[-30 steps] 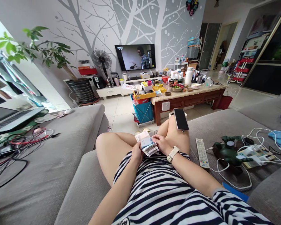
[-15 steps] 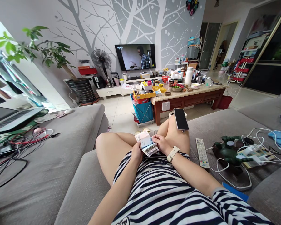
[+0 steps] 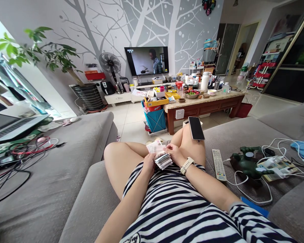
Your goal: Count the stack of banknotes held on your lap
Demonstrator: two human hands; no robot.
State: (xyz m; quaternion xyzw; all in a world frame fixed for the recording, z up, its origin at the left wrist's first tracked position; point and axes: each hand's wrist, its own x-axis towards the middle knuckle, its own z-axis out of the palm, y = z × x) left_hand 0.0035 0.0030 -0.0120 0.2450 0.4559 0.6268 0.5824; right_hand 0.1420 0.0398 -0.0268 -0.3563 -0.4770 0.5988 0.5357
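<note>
I sit cross-legged on a grey sofa (image 3: 53,189) in a striped top. My left hand (image 3: 149,165) grips a thick stack of paper notes (image 3: 161,158) from the left side. My right hand (image 3: 174,154), with a pale watch on its wrist, pinches the top sheet of that stack at its right edge. The stack rests over my lap between both hands. A black phone (image 3: 196,128) lies face up on my right knee, just beyond my right hand.
A white remote (image 3: 218,164), a green toy figure (image 3: 248,163) and white cables (image 3: 276,158) lie on the sofa at right. A laptop (image 3: 10,125) and tangled wires sit at left. A cluttered coffee table (image 3: 205,101), blue bin (image 3: 155,119), TV (image 3: 146,60) and fan (image 3: 110,63) stand ahead.
The top note has been lifted and shifted slightly by my right fingers; both hands stay on the stack. The view tilted a little.
</note>
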